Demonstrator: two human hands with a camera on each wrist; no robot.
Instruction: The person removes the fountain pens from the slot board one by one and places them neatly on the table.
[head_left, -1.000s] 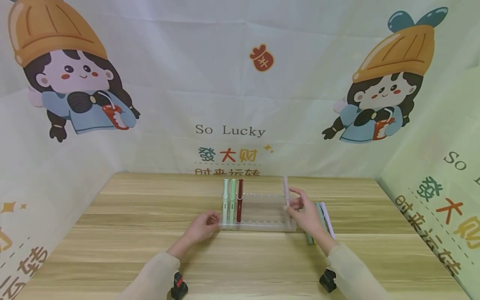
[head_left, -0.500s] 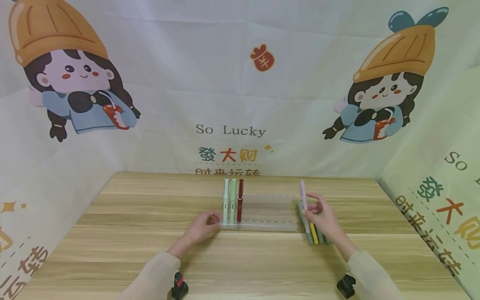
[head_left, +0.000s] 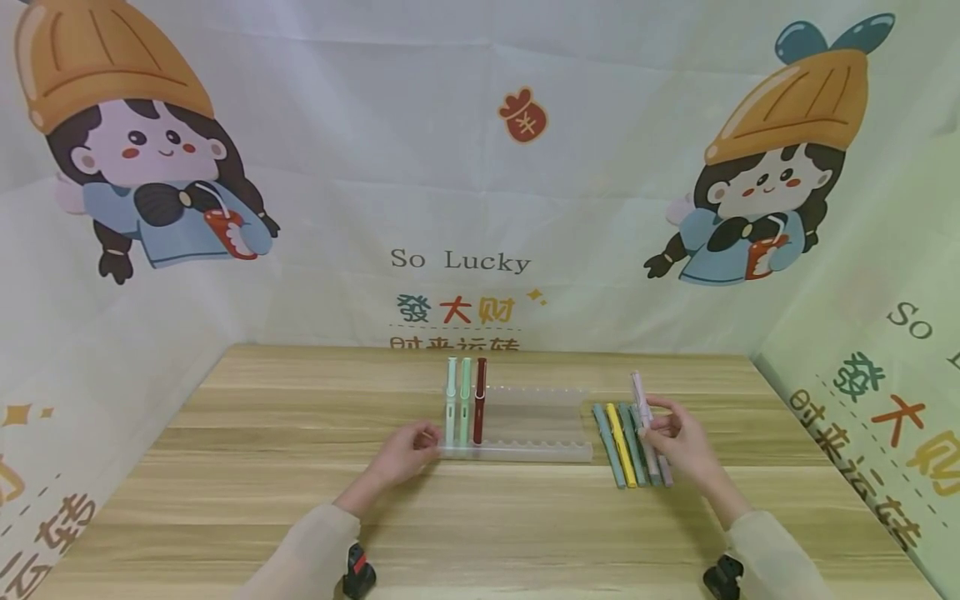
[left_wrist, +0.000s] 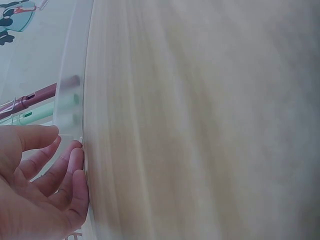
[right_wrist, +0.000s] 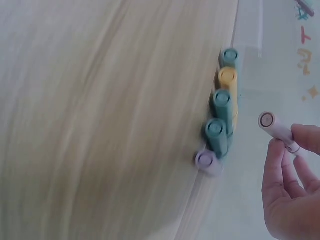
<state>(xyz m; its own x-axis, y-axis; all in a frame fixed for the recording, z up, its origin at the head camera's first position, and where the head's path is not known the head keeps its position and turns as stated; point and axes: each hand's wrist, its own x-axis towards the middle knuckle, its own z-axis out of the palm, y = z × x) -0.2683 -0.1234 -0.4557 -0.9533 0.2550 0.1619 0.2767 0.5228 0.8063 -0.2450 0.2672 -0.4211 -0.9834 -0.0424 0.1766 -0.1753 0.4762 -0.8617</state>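
Head view gives me, at far left, a printed cartoon figure (head_left: 150,150) in an orange hat on the pale cloth backdrop (head_left: 360,150), behind a light wood-grain tabletop (head_left: 480,525). Nearer the middle, the left hand (head_left: 408,450) has a slack grip, its fingers loosely bent and touching the left end of a clear plastic notched rack (head_left: 547,452). In the rack's left part I see a pale aqua pen (head_left: 451,408), a light green pen (head_left: 465,408) and a dark red pen (head_left: 480,408), side by side. Right of the rack, a row lies on the tabletop: a grey-teal pen (head_left: 610,448), a yellow pen (head_left: 622,448), two more teal pens (right_wrist: 222,97) and a light purple pen (right_wrist: 205,160). Over the row's right part, the right hand (head_left: 681,437) has its grip pinching a slim lilac pen (right_wrist: 277,131), tilted; my right wrist view shows it apart from the others.
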